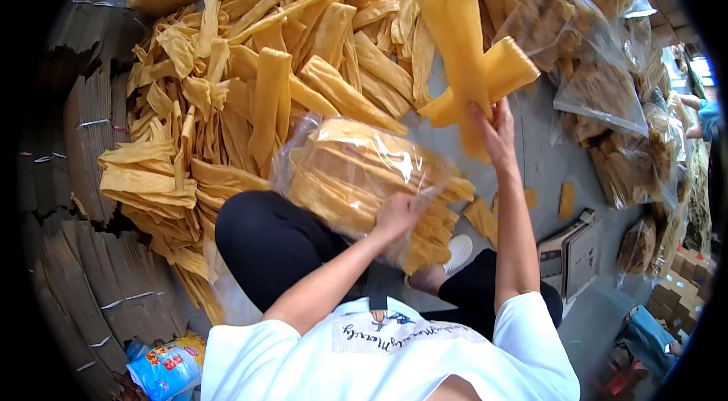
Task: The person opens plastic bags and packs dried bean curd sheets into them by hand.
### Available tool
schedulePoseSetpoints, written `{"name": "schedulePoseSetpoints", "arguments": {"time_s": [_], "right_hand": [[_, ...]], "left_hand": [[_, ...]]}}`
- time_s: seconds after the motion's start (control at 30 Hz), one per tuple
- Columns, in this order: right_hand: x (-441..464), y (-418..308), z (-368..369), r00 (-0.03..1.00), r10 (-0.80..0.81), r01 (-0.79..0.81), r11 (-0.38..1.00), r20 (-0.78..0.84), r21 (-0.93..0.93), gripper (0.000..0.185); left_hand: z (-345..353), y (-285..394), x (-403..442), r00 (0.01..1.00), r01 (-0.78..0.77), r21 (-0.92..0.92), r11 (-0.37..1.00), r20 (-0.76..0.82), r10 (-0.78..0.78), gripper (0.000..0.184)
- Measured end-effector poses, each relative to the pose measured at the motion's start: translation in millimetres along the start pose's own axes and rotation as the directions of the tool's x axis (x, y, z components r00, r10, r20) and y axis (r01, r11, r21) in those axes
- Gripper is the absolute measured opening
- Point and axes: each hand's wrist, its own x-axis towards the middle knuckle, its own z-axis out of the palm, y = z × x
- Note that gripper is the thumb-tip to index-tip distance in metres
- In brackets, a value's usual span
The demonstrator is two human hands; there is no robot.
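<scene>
My right hand [497, 132] is closed on two flat yellow strips [453, 37] that cross each other, held up over the grey floor. Across my lap lies a clear plastic bag [356, 166] filled with similar yellow strips, some sticking out at its lower right end. The fingers of my left hand [400, 215] are closed on the film near that end. Beyond the bag, a large heap of loose yellow strips [250, 90] spreads to the left and away from me.
Filled clear bags [599, 90] are piled at the right. A scale [570, 253] stands on the floor beside my knee, near small broken pieces [566, 201]. Flattened cardboard stacks [91, 128] line the left side. Part of another person [707, 119] shows at the far right.
</scene>
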Motion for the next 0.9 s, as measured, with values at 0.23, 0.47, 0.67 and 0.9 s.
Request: {"name": "schedulePoseSetpoints", "arguments": {"time_s": [0.23, 0.47, 0.67, 0.9], "right_hand": [[-52, -121, -51, 0.966, 0.029, 0.088, 0.898, 0.255, -0.432, 0.042], [-130, -96, -73, 0.764, 0.374, -0.222, 0.918, 0.525, -0.33, 0.054], [-165, -56, -70, 0.663, 0.468, 0.056, 0.747, 0.584, -0.663, 0.055], [-153, -39, 12, 0.713, 0.158, 0.351, 0.762, 0.683, -0.544, 0.043]], "left_hand": [[-15, -14, 16, 0.992, 0.12, -0.824, 0.554, 0.076, -0.101, 0.014], [-34, -19, 31, 0.949, 0.182, -0.948, 0.261, 0.1, -0.298, 0.015], [-34, 0, -1, 0.959, -0.249, -0.75, 0.613, -0.28, 0.047, 0.018], [-12, 31, -61, 0.829, -0.412, -0.052, 0.91, -0.435, 0.351, 0.016]]}}
